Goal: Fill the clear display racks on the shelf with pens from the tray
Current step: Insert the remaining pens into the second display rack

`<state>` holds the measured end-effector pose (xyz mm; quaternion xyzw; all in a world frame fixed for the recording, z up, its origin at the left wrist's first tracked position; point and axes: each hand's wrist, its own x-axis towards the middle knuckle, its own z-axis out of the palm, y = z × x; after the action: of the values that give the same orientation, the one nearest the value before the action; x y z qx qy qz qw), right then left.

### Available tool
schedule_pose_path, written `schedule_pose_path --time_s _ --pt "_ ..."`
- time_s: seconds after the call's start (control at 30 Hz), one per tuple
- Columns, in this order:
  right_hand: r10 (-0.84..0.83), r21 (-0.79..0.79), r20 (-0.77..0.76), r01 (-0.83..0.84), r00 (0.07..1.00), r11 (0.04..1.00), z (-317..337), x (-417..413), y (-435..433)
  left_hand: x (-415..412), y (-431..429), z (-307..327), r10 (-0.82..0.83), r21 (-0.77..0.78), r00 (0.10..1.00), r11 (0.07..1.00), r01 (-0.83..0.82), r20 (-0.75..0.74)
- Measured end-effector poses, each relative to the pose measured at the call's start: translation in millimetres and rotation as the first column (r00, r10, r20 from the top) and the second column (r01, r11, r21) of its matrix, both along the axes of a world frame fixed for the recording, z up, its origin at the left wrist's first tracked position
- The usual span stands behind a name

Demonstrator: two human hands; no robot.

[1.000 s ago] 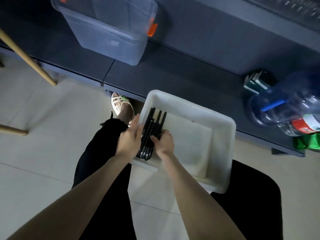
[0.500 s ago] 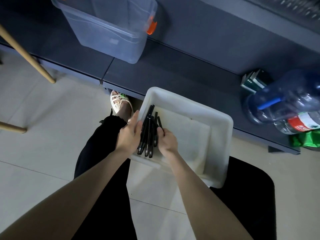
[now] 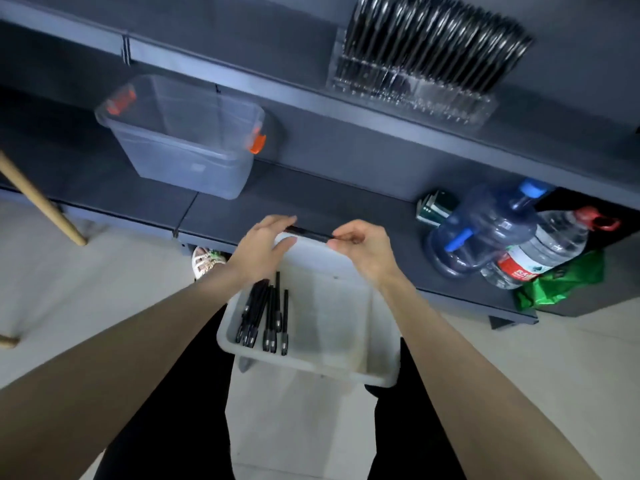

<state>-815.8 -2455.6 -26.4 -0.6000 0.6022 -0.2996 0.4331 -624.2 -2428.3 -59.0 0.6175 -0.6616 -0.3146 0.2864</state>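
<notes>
Both hands hold one black pen (image 3: 309, 233) sideways, over the far edge of the white tray (image 3: 313, 370). The left hand (image 3: 265, 245) pinches one end and the right hand (image 3: 362, 249) pinches the other end with bent fingers. More pens (image 3: 265, 315) lie at the left side of the tray. The clear rack (image 3: 414, 93) on the upper shelf is full of black pens. A bottle (image 3: 543, 249) at the right end of the lower shelf has a red label with writing too blurry to read.
</notes>
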Motion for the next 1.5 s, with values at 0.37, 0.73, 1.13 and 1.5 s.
schedule_pose_path --time_s 0.37,0.73,1.13,1.5 --pt "-0.068 -0.412 0.242 0.166 0.968 0.896 160 -27 -67 -45 -82 126 -0.139 -0.203 0.968 0.975 0.096 -0.209" --pt "-0.226 -0.671 0.123 0.248 0.966 0.698 208 -28 -151 -57 -181 162 0.222 -0.225 0.959 0.939 -0.259 -0.177" --pt "-0.269 -0.828 -0.099 0.070 0.958 0.556 183 -21 -211 -45 -240 125 0.280 -0.275 0.939 0.904 -0.328 -0.199" --pt "-0.298 -0.718 -0.389 -0.084 0.872 0.691 173 -12 -221 -38 -248 116 0.286 -0.334 0.929 0.873 -0.354 -0.235"
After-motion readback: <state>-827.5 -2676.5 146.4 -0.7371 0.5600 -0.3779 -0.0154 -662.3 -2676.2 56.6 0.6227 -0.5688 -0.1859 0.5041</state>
